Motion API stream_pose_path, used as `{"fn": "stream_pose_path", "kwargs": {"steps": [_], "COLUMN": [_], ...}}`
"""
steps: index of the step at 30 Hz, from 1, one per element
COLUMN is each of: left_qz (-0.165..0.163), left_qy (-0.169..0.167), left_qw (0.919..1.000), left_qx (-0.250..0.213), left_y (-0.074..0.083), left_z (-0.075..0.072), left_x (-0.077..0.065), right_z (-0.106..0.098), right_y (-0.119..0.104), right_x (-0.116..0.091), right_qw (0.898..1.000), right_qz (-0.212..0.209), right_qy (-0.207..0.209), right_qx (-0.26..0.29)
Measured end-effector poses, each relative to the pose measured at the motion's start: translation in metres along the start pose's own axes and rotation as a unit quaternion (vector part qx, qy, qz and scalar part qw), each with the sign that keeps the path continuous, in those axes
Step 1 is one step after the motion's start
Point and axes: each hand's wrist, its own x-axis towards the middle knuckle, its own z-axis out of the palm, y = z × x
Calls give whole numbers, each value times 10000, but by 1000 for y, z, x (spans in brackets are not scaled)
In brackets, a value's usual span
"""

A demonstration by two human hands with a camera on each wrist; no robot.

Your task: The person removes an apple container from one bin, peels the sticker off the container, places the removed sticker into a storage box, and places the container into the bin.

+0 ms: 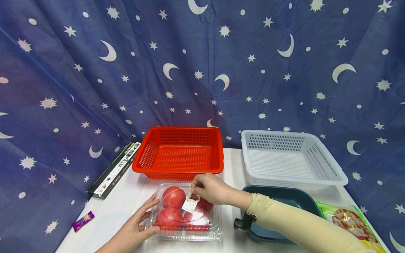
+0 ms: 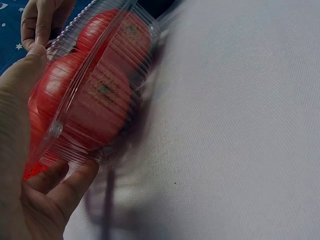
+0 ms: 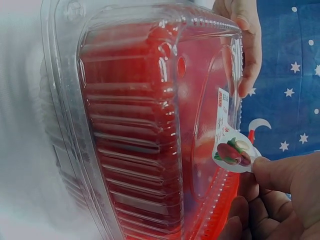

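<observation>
A clear plastic clamshell box [image 1: 216, 225] with several round red fruits [image 1: 169, 218] inside stands at the front of the table. My left hand [image 1: 134, 225] holds the box by its left side, thumb and fingers spread along the edge; the left wrist view shows its fingers [image 2: 75, 187] against the plastic wall. Between thumb and fingers, my right hand [image 1: 209, 188] pinches one end of a white sticker label [image 1: 190, 205] on the lid. In the right wrist view the label's rounded, fruit-printed end [image 3: 233, 152] is lifted from the lid, while its narrow end lies against the plastic.
Behind the box is a red basket [image 1: 177, 172], with a white basket [image 1: 294, 181] to its right. A dark blue bin [image 1: 278, 189] sits partly under my right forearm, beside a green food bag [image 1: 351, 223]. At the left lie a black pasta box [image 1: 114, 172] and a small purple packet [image 1: 83, 221].
</observation>
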Motion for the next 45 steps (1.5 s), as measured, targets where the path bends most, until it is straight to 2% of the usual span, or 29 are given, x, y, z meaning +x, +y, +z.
{"fn": "stream_pose_path", "kwargs": {"steps": [5,10,15,21,26,35,45], "left_qz": [-77,68,-79,41,-111,-258,-419], "left_qy": [29,-61,-34,-15,-16,-38,-36], "left_qw": [9999,9999,9999,10000,9999,9997,9991], "left_qx": [-109,-93,-139,-65,-23,35,39], "left_y": [-1,0,-2,-3,-2,-1,-1], "left_z": [0,0,0,0,0,-2,-2], "left_x": [0,0,0,0,1,1,1], "right_z": [-2,-5,-7,-9,-11,-35,-51], "right_y": [-1,-3,-5,-4,-4,-5,9], "right_x": [-2,-3,-4,-6,-7,-5,-14], "right_qw": [10000,10000,9998,9998,9997,9953,9945], "right_qz": [6,39,56,41,62,424,433], "right_qy": [8,-31,-85,-64,-1,425,530], "right_qx": [15,50,142,209,225,756,797]}}
